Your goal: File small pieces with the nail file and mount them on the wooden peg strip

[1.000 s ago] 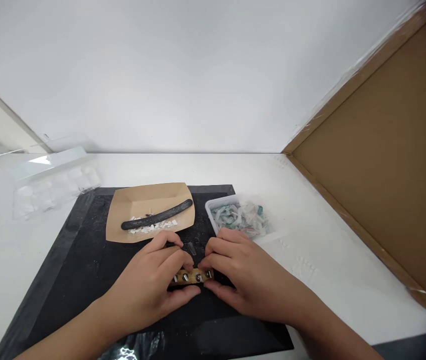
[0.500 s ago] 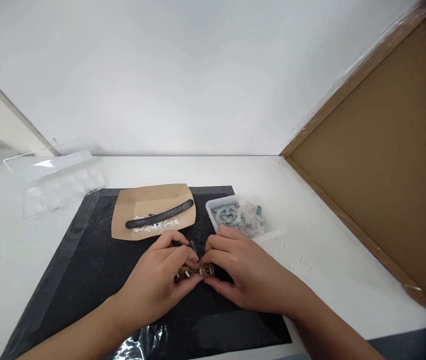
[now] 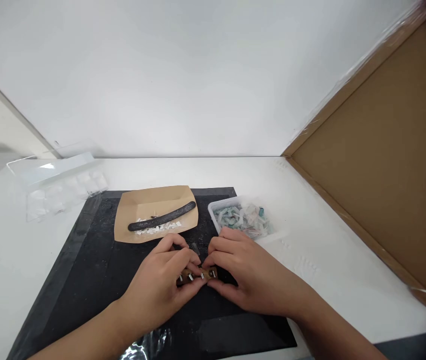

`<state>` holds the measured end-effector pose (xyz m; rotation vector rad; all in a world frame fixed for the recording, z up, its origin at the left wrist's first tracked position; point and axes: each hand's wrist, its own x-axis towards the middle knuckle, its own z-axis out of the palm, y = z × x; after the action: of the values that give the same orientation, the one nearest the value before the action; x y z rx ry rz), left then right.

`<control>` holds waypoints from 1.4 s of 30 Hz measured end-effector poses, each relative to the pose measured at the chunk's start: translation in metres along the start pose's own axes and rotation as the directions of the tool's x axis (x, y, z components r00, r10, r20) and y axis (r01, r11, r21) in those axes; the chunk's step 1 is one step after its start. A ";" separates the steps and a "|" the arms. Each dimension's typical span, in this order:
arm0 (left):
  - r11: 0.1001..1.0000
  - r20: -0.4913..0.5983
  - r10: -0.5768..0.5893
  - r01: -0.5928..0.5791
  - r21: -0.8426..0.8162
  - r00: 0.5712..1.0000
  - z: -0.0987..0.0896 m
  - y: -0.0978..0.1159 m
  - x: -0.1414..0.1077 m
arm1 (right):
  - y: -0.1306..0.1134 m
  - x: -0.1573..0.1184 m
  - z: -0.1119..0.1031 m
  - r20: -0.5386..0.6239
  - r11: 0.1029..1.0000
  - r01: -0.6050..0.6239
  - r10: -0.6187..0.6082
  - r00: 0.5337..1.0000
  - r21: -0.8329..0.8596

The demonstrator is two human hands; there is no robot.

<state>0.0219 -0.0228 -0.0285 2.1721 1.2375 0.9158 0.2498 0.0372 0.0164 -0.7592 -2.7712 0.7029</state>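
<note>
A small brown strip with several shiny metal pieces along it [image 3: 207, 273] is held low over the black mat. My left hand [image 3: 160, 275] is closed on its left part, thumb below and fingers above, and hides much of it. At the strip's right end, the thumb and fingers of my right hand [image 3: 252, 272] pinch close to the left fingertips. Just beyond the fingertips shows a small grey see-through piece [image 3: 195, 248], partly hidden. Farther back, a curved black nail file [image 3: 162, 218] rests across a brown paper tray [image 3: 140, 200].
White chips [image 3: 155, 230] lie in the paper tray. A white plastic tub [image 3: 215, 206] of crumpled greenish and clear wrappers is behind my right hand. At left stands a clear compartment box [image 3: 65, 192], its lid raised. A cardboard panel [image 3: 378, 165] borders the right. The black mat [image 3: 96, 270] covers the table's middle.
The whole view has shifted slightly. Both hands stay on the brown strip, with a little more of its metal pieces showing between the fingertips.
</note>
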 end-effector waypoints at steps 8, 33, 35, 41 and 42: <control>0.999 -0.006 0.039 -0.039 -0.005 0.999 0.001 -0.002 -0.001 | 0.002 0.001 0.001 -0.008 1.000 0.013 -0.012 1.000 0.019; 0.908 0.165 0.335 -0.365 0.207 0.928 -0.030 -0.002 0.006 | 0.000 0.001 -0.003 0.013 0.999 -0.016 0.016 1.000 0.033; 0.907 0.163 0.332 -0.362 0.217 0.929 -0.029 -0.001 0.006 | 0.000 0.001 -0.003 0.015 0.999 -0.014 0.013 1.000 0.029; 0.931 0.164 0.277 -0.306 0.199 0.947 -0.028 -0.003 0.006 | -0.001 0.001 -0.003 0.008 1.000 -0.004 0.004 1.000 0.026; 0.935 0.164 0.269 -0.298 0.190 0.949 -0.028 -0.004 0.005 | -0.001 0.001 -0.003 0.007 1.000 -0.002 0.002 1.000 0.025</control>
<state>0.0008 -0.0141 -0.0109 2.5880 1.0117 0.7557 0.2496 0.0383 0.0197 -0.7561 -2.7628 0.7401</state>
